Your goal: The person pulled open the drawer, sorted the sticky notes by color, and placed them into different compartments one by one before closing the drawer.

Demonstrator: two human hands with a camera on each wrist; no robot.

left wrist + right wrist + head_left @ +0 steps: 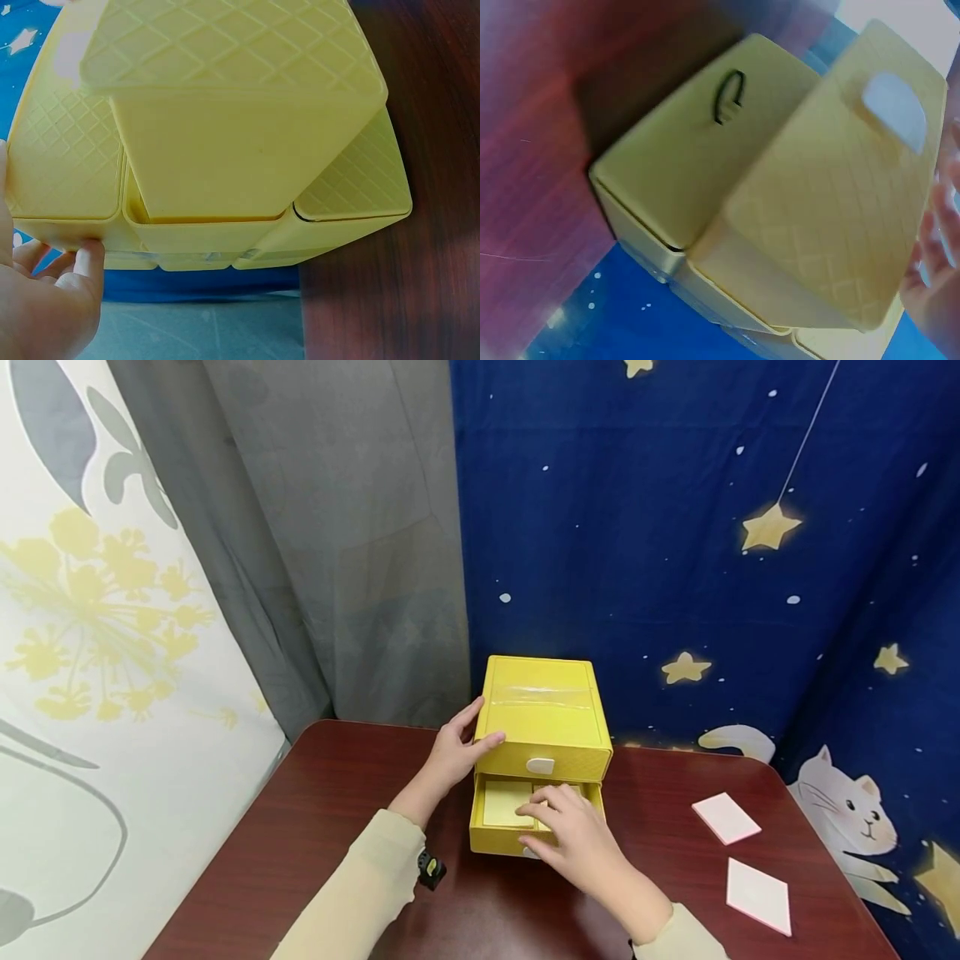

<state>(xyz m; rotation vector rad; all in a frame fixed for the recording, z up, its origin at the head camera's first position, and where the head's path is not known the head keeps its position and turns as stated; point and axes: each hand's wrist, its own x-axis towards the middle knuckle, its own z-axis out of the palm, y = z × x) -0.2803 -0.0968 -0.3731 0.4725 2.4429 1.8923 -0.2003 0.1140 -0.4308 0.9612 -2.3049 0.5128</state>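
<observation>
A yellow drawer box [546, 693] stands on the table, and its drawer [498, 842] below the top one is pulled out. Inside that drawer lies a pale yellow pad of notes [507, 803], with another pad partly hidden behind my right fingers. My left hand [453, 753] rests against the box's left side, its thumb near the top front edge; the left wrist view also shows this hand [56, 307] touching the box. Over the drawer's front hovers my right hand [573, 835], fingers loosely bent, thumb apart, with nothing seen between them.
Two pale pink pads lie on the right of the dark red table [315, 827]: a farther pad [726, 817] and a nearer pad [758, 896]. Behind the table hang a grey curtain [352, 568] and a blue star-patterned curtain [637, 585].
</observation>
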